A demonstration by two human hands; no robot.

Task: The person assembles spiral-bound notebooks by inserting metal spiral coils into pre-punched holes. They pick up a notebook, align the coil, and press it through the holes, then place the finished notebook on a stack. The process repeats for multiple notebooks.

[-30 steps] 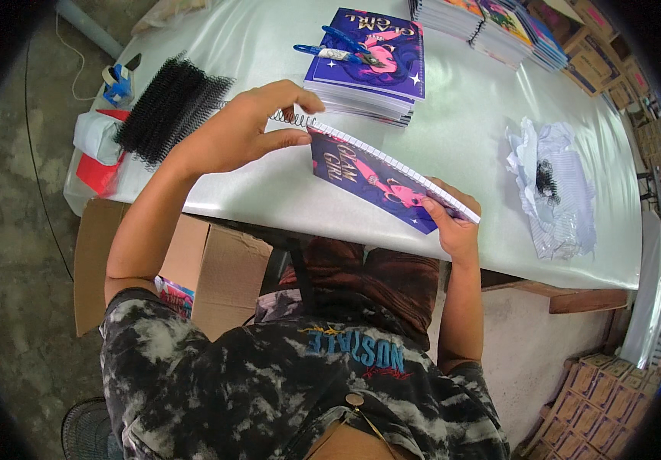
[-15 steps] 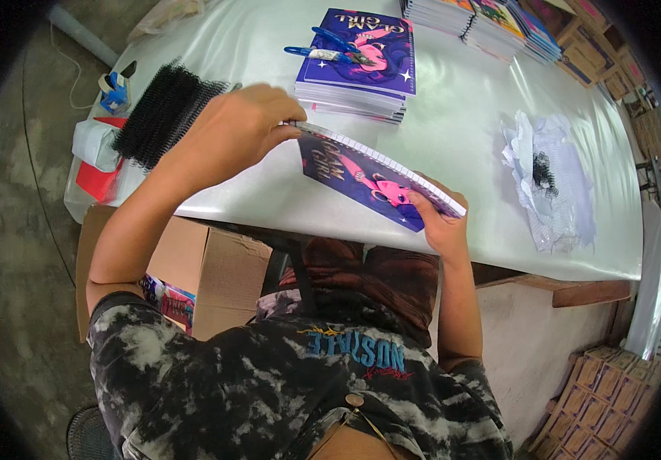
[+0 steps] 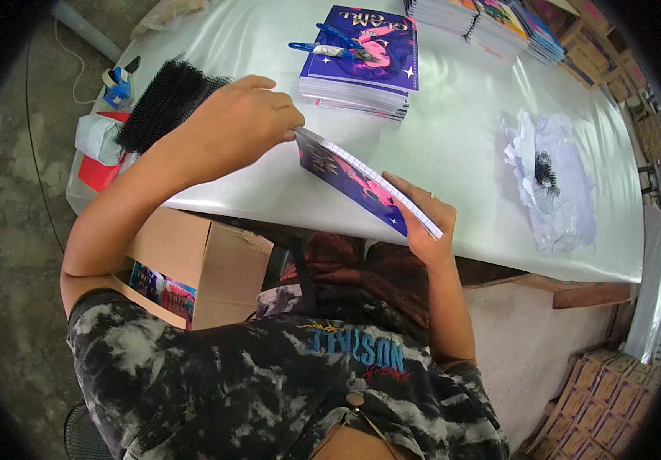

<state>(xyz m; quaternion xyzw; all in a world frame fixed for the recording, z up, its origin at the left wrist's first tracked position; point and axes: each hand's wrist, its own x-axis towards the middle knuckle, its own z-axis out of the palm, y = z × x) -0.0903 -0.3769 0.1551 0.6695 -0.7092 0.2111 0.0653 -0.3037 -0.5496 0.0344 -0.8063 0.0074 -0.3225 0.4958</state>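
Observation:
A notebook [image 3: 353, 184] with a purple illustrated cover is held tilted above the table's near edge, its white, hole-marked edge facing up. Its right end is gripped by my right hand [image 3: 424, 218], with the thumb and fingers on opposite sides. My left hand [image 3: 257, 119] has its fingertips closed at the notebook's left corner, while one finger sticks out above. The left thumb is mostly hidden. Beyond, a stack of matching notebooks [image 3: 353, 96] bears blue-handled pliers [image 3: 330, 50]. Beside my left forearm lies a pile of black spiral coils [image 3: 165, 103].
A crumpled clear plastic bag [image 3: 549, 207] with black coils [image 3: 546, 175] lies on the right of the white-covered table [image 3: 460, 138]. More notebooks [image 3: 491, 34] stand at the back. A blue tape dispenser [image 3: 119, 88] is far left. Below is an open cardboard box [image 3: 231, 276].
My right hand and the notebook's right end have shifted slightly left and down. My left hand has turned, lifting one finger off, and its elbow has swung outward to the left.

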